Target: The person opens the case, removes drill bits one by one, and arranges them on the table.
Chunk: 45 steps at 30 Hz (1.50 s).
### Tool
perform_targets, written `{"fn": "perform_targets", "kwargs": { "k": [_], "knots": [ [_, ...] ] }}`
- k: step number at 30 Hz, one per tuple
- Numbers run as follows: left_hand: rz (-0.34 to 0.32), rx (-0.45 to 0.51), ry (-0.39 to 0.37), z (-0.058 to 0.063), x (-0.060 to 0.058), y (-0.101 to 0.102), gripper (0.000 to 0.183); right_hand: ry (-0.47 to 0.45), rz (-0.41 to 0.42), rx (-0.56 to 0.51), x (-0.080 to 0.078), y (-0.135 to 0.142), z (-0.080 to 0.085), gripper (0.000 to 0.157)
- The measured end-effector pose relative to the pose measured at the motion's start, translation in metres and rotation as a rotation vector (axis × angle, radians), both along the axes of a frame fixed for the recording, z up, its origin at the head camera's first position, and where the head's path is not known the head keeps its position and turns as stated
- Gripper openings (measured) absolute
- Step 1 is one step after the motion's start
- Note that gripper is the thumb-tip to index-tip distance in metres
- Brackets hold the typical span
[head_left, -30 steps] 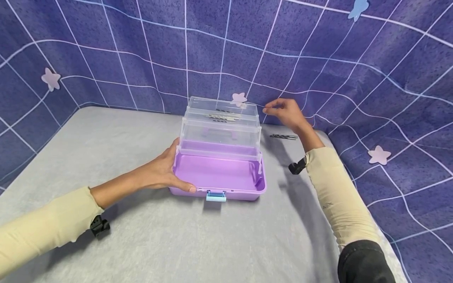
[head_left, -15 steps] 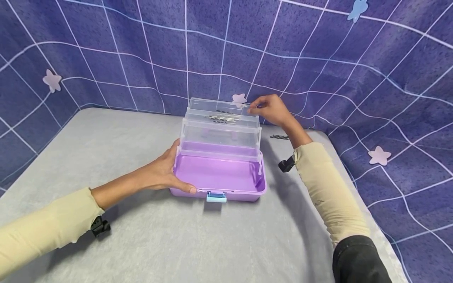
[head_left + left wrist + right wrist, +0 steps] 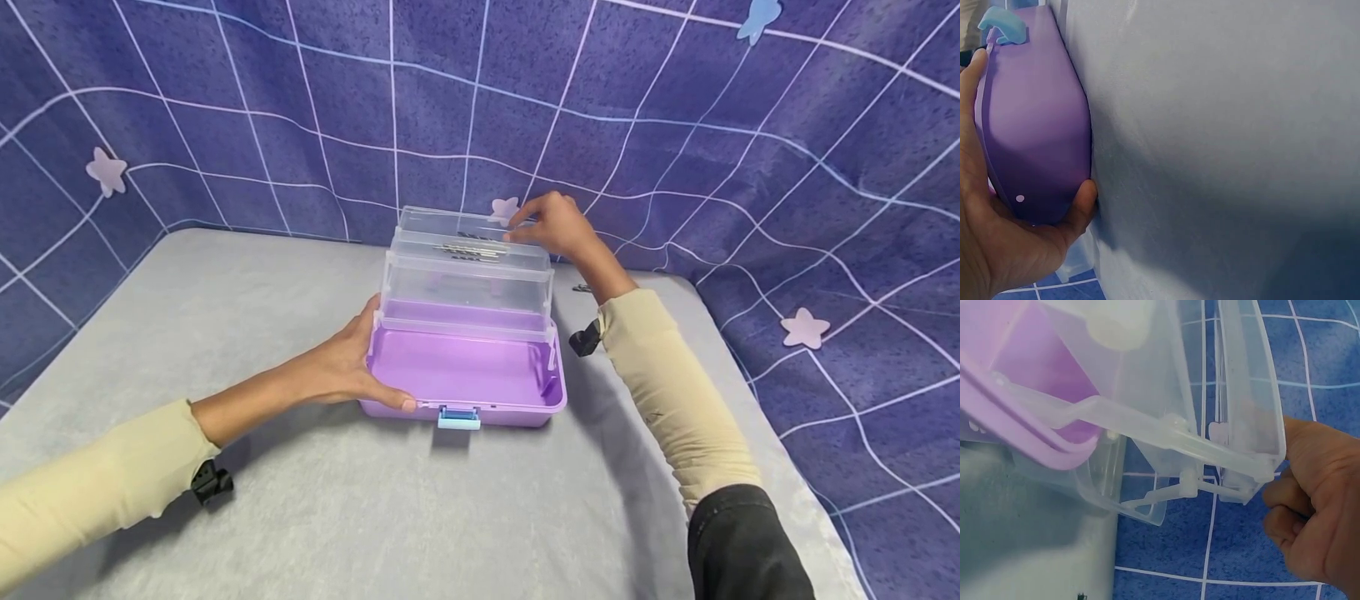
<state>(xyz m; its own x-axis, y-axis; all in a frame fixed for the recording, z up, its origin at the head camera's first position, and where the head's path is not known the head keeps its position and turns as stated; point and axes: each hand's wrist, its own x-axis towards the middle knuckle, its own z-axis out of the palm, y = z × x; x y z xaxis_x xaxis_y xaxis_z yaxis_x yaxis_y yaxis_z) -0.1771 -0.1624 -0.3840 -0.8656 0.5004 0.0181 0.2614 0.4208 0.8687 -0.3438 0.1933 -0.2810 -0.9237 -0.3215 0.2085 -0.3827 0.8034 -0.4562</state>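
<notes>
A purple toolbox stands unfolded, its clear stepped trays raised toward the back and a blue latch in front. My left hand grips its left end, thumb along the front rim; the left wrist view shows a fingertip near the box's bottom edge. Several drill bits lie in the upper trays. My right hand is over the right end of the top tray, thumb and index finger slightly apart beside the bits. In the right wrist view its fingertips are hidden partly behind the tray.
More drill bits lie on the grey tabletop right of the toolbox, mostly hidden by my right forearm. A purple curtain with a grid pattern and stars hangs close behind the table and along both sides.
My right hand has moved left from beside the toolbox to over the top tray. The forearm now covers most of the bits on the table. My left hand keeps its grip.
</notes>
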Motion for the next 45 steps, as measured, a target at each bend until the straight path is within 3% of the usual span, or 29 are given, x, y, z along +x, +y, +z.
{"fn": "perform_targets", "kwargs": {
  "k": [8, 15, 20, 25, 33, 38, 45],
  "knots": [
    [0.002, -0.016, 0.009, 0.000, 0.000, 0.000, 0.158, -0.089, -0.022, 0.128, -0.006, -0.004, 0.000, 0.028],
    [0.012, -0.020, 0.003, -0.001, 0.001, 0.000, 0.158, -0.075, -0.004, 0.184, -0.007, -0.005, -0.001, 0.025],
    [0.016, -0.034, 0.004, 0.000, 0.001, -0.001, 0.160, -0.060, 0.058, 0.184, -0.007, -0.002, 0.002, 0.025],
    [0.011, -0.025, 0.005, 0.001, 0.002, 0.000, 0.160, -0.088, 0.087, 0.082, -0.007, 0.007, 0.002, 0.030],
    [0.007, -0.013, 0.003, 0.000, 0.001, -0.001, 0.159, -0.123, -0.013, -0.180, -0.002, 0.023, -0.005, 0.036],
    [0.020, -0.037, 0.003, 0.000, 0.002, -0.001, 0.160, -0.202, -0.052, -0.351, 0.001, 0.034, -0.010, 0.038],
    [0.018, -0.023, 0.009, 0.001, 0.003, -0.001, 0.159, -0.245, -0.054, -0.386, 0.006, 0.047, -0.016, 0.041]
  ]
}}
